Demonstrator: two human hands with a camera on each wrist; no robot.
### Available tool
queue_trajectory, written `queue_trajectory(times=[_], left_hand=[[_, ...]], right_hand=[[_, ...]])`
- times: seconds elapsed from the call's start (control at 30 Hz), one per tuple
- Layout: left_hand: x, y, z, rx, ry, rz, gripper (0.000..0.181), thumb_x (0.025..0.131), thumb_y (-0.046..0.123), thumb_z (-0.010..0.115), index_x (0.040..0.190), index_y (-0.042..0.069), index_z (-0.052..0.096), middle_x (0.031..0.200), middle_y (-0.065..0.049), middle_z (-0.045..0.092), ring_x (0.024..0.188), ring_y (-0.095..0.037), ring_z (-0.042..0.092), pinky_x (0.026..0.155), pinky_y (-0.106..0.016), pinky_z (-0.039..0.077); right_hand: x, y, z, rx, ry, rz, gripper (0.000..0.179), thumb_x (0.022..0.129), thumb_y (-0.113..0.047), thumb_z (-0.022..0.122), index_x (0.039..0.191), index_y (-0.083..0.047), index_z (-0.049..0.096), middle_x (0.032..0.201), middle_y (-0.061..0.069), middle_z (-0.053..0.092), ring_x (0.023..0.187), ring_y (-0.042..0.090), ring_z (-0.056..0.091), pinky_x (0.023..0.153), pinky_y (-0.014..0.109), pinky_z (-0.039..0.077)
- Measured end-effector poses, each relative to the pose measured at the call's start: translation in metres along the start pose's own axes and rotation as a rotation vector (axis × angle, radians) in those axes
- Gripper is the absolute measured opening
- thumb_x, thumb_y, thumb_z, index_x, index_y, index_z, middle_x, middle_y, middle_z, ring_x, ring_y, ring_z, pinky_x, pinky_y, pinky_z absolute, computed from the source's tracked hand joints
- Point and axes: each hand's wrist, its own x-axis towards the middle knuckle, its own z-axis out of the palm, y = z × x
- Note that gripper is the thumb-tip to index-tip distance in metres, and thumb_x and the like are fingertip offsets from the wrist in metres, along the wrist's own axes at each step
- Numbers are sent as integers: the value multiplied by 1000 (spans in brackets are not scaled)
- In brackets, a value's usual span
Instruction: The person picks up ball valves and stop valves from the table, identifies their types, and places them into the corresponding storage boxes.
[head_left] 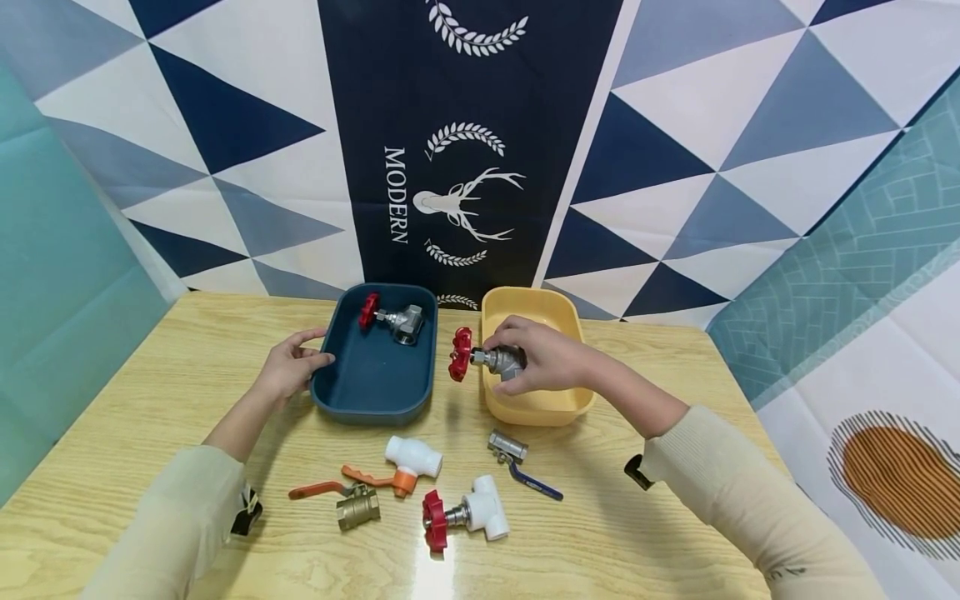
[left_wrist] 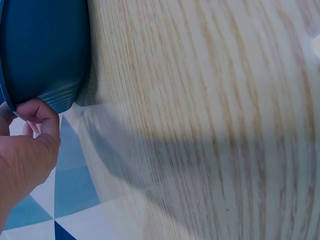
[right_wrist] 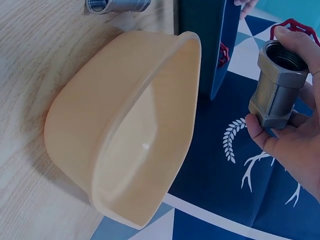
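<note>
My left hand (head_left: 287, 367) pinches the left rim of a dark blue bin (head_left: 378, 382), thumb inside the wall; the left wrist view shows fingers (left_wrist: 46, 117) bent round the rim. Inside that bin, toward the back, lies a metal gate valve with a red handwheel (head_left: 369, 310). My right hand (head_left: 553, 358) grips a similar metal gate valve (right_wrist: 277, 95) by its body, above a yellow bin (head_left: 536, 415). Its red handwheel (head_left: 461, 354) points left, over the gap between both bins. In the right wrist view, one threaded opening of the valve faces the camera.
In front of the bins lie a white ball valve with an orange handle (head_left: 413, 457), a brass valve with a red lever (head_left: 358, 508), a white valve with a red handwheel (head_left: 486, 508) and a steel valve with a blue lever (head_left: 508, 447). A patterned cloth backdrop (head_left: 480, 275) stands behind.
</note>
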Motion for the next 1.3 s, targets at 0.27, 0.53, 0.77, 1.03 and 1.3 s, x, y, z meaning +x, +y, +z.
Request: queue_trajectory(times=[0.27, 0.53, 0.77, 1.03, 1.3], left_hand=[[1, 0, -1, 3, -1, 3, 60, 92, 10, 57, 145, 5, 30, 80, 9, 56, 69, -5, 60, 61, -21, 53], [0, 0, 0, 0, 5, 6, 59, 92, 9, 56, 145, 4, 30, 80, 9, 56, 68, -4, 60, 61, -21, 53], [0, 0, -1, -15, 1, 9, 59, 91, 8, 56, 144, 4, 30, 78, 10, 57, 68, -4, 60, 61, -21, 53], [0, 2, 0, -5, 0, 7, 59, 92, 8, 56, 145, 4, 30, 78, 10, 56, 69, -4, 60, 61, -21, 53], [-2, 3, 1, -4, -1, 2, 60, 92, 8, 56, 145, 4, 29, 80, 7, 57, 68, -5, 60, 61, -22, 54]], right_hand=[[7, -3, 1, 4, -9, 3, 49, 77, -31, 73, 120, -12, 60, 117, 7, 54, 94, 17, 51, 75, 26, 46], [16, -4, 3, -10, -13, -8, 52, 77, -33, 74, 122, -12, 59, 120, 9, 53, 97, 18, 52, 78, 25, 48], [22, -5, 4, 5, -13, -19, 52, 78, -33, 73, 122, -11, 59, 119, 9, 54, 97, 18, 52, 78, 25, 48], [27, -8, 5, 13, -12, -5, 51, 78, -31, 73, 123, -11, 58, 120, 9, 53, 96, 18, 52, 78, 26, 48], [33, -7, 6, 22, -27, -1, 51, 79, -31, 72, 124, -11, 58, 124, 8, 52, 100, 19, 51, 81, 27, 48]])
